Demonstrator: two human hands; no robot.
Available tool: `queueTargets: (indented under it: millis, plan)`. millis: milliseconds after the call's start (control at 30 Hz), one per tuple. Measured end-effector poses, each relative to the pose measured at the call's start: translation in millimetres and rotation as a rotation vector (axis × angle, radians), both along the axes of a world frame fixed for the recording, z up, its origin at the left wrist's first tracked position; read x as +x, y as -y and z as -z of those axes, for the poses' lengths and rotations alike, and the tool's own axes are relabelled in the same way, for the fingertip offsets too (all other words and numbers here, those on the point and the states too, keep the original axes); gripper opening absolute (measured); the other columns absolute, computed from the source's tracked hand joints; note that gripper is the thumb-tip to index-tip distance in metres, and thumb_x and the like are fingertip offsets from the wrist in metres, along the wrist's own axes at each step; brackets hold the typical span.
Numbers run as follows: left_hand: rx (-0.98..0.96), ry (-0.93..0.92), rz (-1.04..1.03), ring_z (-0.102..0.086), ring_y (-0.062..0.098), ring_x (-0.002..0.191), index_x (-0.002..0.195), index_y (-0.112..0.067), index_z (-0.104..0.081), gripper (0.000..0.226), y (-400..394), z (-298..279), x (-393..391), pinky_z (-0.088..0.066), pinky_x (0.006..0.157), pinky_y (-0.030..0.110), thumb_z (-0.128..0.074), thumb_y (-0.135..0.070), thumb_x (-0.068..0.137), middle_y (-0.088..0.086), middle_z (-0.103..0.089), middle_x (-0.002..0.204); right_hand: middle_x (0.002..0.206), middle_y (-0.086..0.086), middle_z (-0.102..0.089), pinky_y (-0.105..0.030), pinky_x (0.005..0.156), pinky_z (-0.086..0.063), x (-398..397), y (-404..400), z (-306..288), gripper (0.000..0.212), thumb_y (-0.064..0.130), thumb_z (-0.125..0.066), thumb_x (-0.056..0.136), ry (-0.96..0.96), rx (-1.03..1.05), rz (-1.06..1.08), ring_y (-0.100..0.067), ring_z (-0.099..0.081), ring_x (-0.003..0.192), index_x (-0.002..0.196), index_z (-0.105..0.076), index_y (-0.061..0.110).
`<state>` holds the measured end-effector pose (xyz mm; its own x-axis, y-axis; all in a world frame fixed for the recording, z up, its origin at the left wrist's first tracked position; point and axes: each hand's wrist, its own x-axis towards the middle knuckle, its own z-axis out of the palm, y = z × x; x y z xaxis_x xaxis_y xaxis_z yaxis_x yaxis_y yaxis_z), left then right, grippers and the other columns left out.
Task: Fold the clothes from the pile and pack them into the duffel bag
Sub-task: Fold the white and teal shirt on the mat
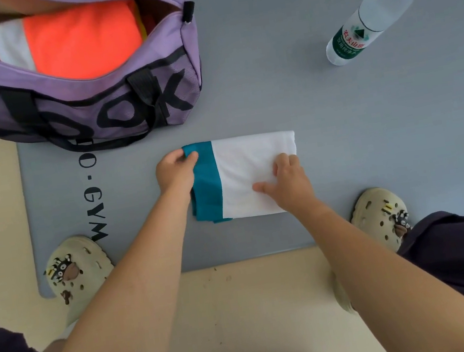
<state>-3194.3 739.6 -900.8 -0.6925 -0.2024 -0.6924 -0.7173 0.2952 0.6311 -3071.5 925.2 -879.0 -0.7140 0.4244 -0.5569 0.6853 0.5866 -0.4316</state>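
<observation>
Left hand [176, 170] pinches the shirt's [254, 172] teal edge; right hand [287, 181] presses flat, steadying the fold for the bag [123, 101].

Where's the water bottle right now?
In the head view, the water bottle stands at the upper right on the grey mat, right of the purple duffel bag and beyond the folded garment.
</observation>
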Motion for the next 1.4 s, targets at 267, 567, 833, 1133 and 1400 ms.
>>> queueTargets:
  millis: [267,567,833,1133,1400]
  plan:
    - [-0.382,-0.05,0.251,-0.057,0.018,0.082,0.103,-0.02,-0.054,0.058,-3.1,-17.9,46.4,-0.039,0.06,0.029,-0.069,-0.067,0.072,-0.006,-0.059,0.099,0.091,0.0,-0.048,-0.03,0.063,-0.033,4.9,-13.8,-7.1,0.039,0.038,-0.073,0.082,-0.153,0.008,0.265,-0.016,-0.048,0.072,0.092,-0.047,0.012]
    - [-0.107,0.181,0.178,-0.059,0.013,0.071,0.08,-0.019,-0.055,0.047,-26.8,-15.4,55.6,-0.042,0.052,0.025,-0.085,-0.05,0.064,-0.007,-0.061,0.082,0.094,-0.002,-0.062,-0.041,0.077,-0.05,6.0,-18.9,-3.5,0.046,0.05,-0.071,0.081,0.093,-0.103,0.522,-0.026,-0.061,0.089,0.099,-0.055,0.011]
    - [0.282,0.322,0.136,-0.069,0.023,0.096,0.109,-0.017,-0.065,0.048,-7.6,-39.3,47.5,-0.057,0.085,0.042,-0.086,-0.035,0.071,0.001,-0.073,0.105,0.1,-0.003,-0.075,-0.038,0.081,-0.058,5.8,-26.7,-37.2,0.029,0.033,-0.075,0.082,-0.017,-0.673,0.635,-0.021,-0.072,0.09,0.101,-0.069,0.013]
    - [0.471,-0.093,0.216,-0.073,0.016,0.089,0.108,-0.014,-0.068,0.027,52.8,-177.7,-73.5,-0.058,0.068,0.028,-0.077,-0.015,0.082,0.0,-0.076,0.098,0.118,-0.002,-0.07,-0.041,0.087,-0.057,-100.6,12.2,-140.0,0.042,0.032,-0.07,0.088,-0.381,-0.959,0.481,-0.021,-0.069,0.106,0.124,-0.057,0.016]
    - [0.415,-0.136,0.107,-0.073,0.023,0.092,0.113,-0.015,-0.066,0.05,138.8,-209.8,-154.6,-0.059,0.07,0.037,-0.083,-0.025,0.067,0.005,-0.076,0.103,0.108,-0.004,-0.074,-0.039,0.074,-0.06,-210.4,83.6,-178.2,0.032,0.029,-0.071,0.087,-0.289,-1.02,0.282,-0.025,-0.07,0.1,0.115,-0.065,0.013]
